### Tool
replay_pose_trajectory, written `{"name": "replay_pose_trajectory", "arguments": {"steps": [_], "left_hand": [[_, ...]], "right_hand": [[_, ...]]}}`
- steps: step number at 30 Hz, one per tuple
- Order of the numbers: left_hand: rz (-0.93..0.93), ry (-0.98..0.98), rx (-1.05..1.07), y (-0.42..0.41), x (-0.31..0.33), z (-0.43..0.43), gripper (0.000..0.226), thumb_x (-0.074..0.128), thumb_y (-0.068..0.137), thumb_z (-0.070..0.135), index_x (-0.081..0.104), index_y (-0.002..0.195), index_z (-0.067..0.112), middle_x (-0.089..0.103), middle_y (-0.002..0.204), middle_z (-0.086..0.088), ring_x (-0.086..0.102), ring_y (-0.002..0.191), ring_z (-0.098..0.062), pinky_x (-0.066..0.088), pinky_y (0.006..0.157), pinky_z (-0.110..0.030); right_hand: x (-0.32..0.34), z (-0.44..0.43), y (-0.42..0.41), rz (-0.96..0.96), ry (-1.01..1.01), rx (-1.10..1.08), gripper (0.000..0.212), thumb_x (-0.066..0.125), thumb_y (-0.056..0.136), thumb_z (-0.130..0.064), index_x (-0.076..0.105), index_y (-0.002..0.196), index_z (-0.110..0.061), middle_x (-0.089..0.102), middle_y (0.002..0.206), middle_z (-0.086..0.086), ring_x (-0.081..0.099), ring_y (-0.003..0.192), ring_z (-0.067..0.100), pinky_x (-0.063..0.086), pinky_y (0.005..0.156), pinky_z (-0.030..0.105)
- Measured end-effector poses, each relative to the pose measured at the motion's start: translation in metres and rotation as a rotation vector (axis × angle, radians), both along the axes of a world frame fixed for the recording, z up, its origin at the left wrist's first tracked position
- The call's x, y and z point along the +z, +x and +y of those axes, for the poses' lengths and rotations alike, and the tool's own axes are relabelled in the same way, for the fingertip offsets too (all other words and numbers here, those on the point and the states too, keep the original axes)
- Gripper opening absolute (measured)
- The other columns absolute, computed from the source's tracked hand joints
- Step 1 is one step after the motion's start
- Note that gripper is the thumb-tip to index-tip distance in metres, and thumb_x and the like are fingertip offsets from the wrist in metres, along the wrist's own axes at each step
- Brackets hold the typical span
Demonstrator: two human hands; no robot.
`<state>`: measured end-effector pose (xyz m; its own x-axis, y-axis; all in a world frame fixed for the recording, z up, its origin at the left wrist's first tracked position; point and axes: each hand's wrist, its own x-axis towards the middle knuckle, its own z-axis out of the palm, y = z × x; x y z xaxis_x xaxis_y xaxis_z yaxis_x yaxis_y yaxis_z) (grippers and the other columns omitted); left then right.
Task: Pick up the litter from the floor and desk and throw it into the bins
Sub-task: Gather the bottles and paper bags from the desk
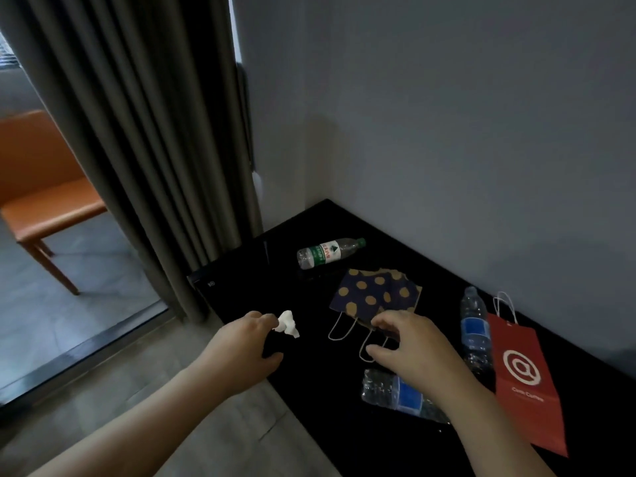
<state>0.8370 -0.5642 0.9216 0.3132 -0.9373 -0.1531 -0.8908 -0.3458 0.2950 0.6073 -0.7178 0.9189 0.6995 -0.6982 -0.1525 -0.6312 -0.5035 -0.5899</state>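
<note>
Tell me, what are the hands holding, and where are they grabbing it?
The left hand pinches a crumpled white tissue by its near edge. The right hand holds nothing yet.

Black desk (344, 425), three plastic bottles (328, 253), dotted bag (371, 292), red bag (526, 380)

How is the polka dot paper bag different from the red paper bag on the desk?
The polka dot bag is dark blue with tan dots and crumpled; the red bag is smooth with a white @ logo. The right hand reaches the polka dot bag; the red bag lies untouched. Both lie flat and have string handles.
</note>
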Motion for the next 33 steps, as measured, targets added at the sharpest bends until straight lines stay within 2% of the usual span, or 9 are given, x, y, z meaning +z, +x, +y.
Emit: {"name": "replay_pose_trajectory", "arguments": {"steps": [2, 4, 7, 11, 15, 17, 20, 28, 33], "left_hand": [[0.006, 0.028, 0.003, 0.018, -0.007, -0.018, 0.041, 0.058, 0.086, 0.042, 0.052, 0.123, 0.025, 0.053, 0.113, 0.007, 0.058, 0.098, -0.011, 0.049, 0.083, -0.023], [0.018, 0.034, 0.020, 0.035, -0.016, -0.036, 0.041, 0.059, 0.086, 0.040, 0.053, 0.123, 0.022, 0.054, 0.114, 0.005, 0.059, 0.097, -0.012, 0.050, 0.082, -0.024], [0.066, 0.076, 0.046, 0.055, -0.036, -0.052, 0.042, 0.060, 0.086, 0.039, 0.054, 0.122, 0.019, 0.054, 0.114, 0.003, 0.061, 0.095, -0.014, 0.052, 0.082, -0.027], [0.082, 0.146, 0.024, 0.083, -0.064, -0.071, 0.044, 0.061, 0.085, 0.042, 0.053, 0.121, 0.019, 0.054, 0.113, 0.003, 0.062, 0.092, -0.014, 0.053, 0.078, -0.027], [0.107, 0.188, -0.049, 0.110, -0.090, -0.101, 0.045, 0.060, 0.085, 0.042, 0.052, 0.123, 0.020, 0.053, 0.116, 0.003, 0.062, 0.091, -0.014, 0.052, 0.075, -0.024], [0.137, 0.214, -0.091, 0.118, -0.104, -0.114, 0.046, 0.061, 0.085, 0.042, 0.051, 0.125, 0.021, 0.051, 0.118, 0.003, 0.060, 0.093, -0.013, 0.050, 0.075, -0.023], [0.183, 0.264, -0.171, 0.124, -0.126, -0.132, 0.048, 0.063, 0.083, 0.043, 0.049, 0.125, 0.025, 0.046, 0.118, 0.002, 0.057, 0.097, -0.015, 0.050, 0.081, -0.025], [0.141, 0.348, -0.379, 0.130, -0.168, -0.159, 0.064, 0.064, 0.086, 0.044, 0.037, 0.139, 0.021, 0.034, 0.131, -0.002, 0.052, 0.111, -0.020, 0.050, 0.094, -0.031], [0.110, 0.407, -0.492, 0.130, -0.184, -0.176, 0.052, 0.067, 0.084, 0.035, 0.046, 0.129, 0.018, 0.037, 0.129, -0.005, 0.052, 0.107, -0.020, 0.051, 0.091, -0.030]], "right_hand": [[-0.003, -0.015, 0.019, -0.009, -0.005, -0.009, 0.046, 0.069, 0.081, -0.045, 0.057, 0.124, -0.036, 0.046, 0.100, -0.032, 0.047, 0.091, -0.017, 0.039, 0.067, 0.003], [-0.007, -0.030, 0.036, -0.005, -0.037, -0.018, 0.046, 0.069, 0.081, -0.044, 0.057, 0.124, -0.034, 0.045, 0.098, -0.031, 0.046, 0.087, -0.016, 0.038, 0.064, 0.002], [-0.015, -0.040, 0.056, 0.038, -0.046, -0.040, 0.046, 0.069, 0.082, -0.042, 0.057, 0.125, -0.031, 0.045, 0.104, -0.025, 0.045, 0.091, -0.007, 0.034, 0.068, 0.004], [-0.024, -0.048, 0.078, 0.082, -0.045, -0.099, 0.042, 0.069, 0.081, -0.040, 0.059, 0.120, -0.030, 0.051, 0.107, -0.017, 0.047, 0.095, -0.001, 0.038, 0.077, 0.015], [-0.033, -0.060, 0.100, 0.115, -0.011, -0.168, 0.041, 0.070, 0.082, -0.037, 0.059, 0.121, -0.029, 0.049, 0.104, -0.017, 0.046, 0.094, -0.002, 0.036, 0.071, 0.007], [-0.037, -0.060, 0.108, 0.128, 0.021, -0.226, 0.042, 0.071, 0.081, -0.038, 0.059, 0.121, -0.030, 0.051, 0.106, -0.019, 0.048, 0.097, -0.003, 0.036, 0.074, 0.005], [-0.045, -0.059, 0.120, 0.162, 0.071, -0.324, 0.044, 0.070, 0.081, -0.039, 0.059, 0.123, -0.031, 0.055, 0.112, -0.017, 0.051, 0.105, 0.000, 0.042, 0.087, 0.015], [-0.058, -0.050, 0.133, 0.205, 0.133, -0.531, 0.043, 0.071, 0.081, -0.038, 0.059, 0.121, -0.031, 0.055, 0.110, -0.016, 0.051, 0.105, 0.001, 0.039, 0.086, 0.016], [-0.060, -0.041, 0.126, 0.201, 0.153, -0.647, 0.041, 0.073, 0.079, -0.037, 0.060, 0.117, -0.032, 0.054, 0.107, -0.017, 0.051, 0.103, -0.001, 0.039, 0.084, 0.016]]}}
